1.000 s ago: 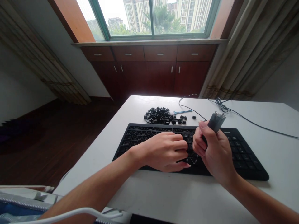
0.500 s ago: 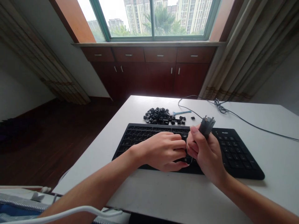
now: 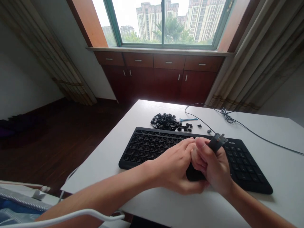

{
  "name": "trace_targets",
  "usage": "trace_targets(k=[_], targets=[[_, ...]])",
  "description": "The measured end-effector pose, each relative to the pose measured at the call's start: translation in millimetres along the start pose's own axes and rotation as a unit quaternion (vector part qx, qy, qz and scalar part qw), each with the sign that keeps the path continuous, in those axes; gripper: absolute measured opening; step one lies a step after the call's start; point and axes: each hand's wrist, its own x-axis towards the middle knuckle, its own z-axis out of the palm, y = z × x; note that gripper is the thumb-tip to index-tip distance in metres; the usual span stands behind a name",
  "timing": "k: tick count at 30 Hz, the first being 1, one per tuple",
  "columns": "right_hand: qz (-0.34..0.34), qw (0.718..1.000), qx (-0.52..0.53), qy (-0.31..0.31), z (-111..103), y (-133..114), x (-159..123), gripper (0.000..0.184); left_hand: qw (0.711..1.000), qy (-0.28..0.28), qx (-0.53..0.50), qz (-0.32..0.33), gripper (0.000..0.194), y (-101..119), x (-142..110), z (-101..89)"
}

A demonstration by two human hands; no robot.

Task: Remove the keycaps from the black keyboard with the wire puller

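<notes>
My right hand (image 3: 213, 164) is closed round a dark keycap puller (image 3: 216, 142), its pronged end pointing up and away. The puller's lower end is hidden behind my fingers. My left hand (image 3: 178, 167) bears on the black keyboard (image 3: 247, 167), fingers over the keys and thumb along the front edge, right against my right hand. On the left part of the keyboard, bare key sockets (image 3: 144, 145) show; the number pad on the right still carries its caps.
Behind the keyboard lies a heap of black keycaps (image 3: 166, 121) with a blue tool (image 3: 188, 119) beside it. A few loose caps (image 3: 199, 126) lie to the right. A thin cable (image 3: 261, 125) crosses the white table (image 3: 95, 171).
The view has shifted, so the table sits slightly lower and further right. My left hand has moved closer to the front edge and gripped there. A small loose cap now shows behind the puller.
</notes>
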Motion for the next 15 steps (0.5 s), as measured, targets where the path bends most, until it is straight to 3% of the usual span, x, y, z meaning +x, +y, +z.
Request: trace_targets(k=[3, 8, 11, 15], targets=[[0.045, 0.999, -0.022, -0.004, 1, -2, 2, 0.054, 1.000, -0.016, 0.011, 0.001, 0.026, -1, 0, -3.2], [0.034, 0.998, 0.031, 0.044, 5, 4, 2, 0.056, 0.998, -0.020, 0.052, -0.031, 0.066, 1, -1, 2.6], [0.027, 0.996, 0.061, 0.054, 5, 12, 1, 0.052, 0.997, -0.021, 0.074, -0.026, 0.060, 1, -3, 14.3], [0.005, 1.000, 0.009, 0.007, -1, 19, 0, 0.050, 0.996, -0.032, 0.074, -0.032, 0.055, -2, -6, 23.7]])
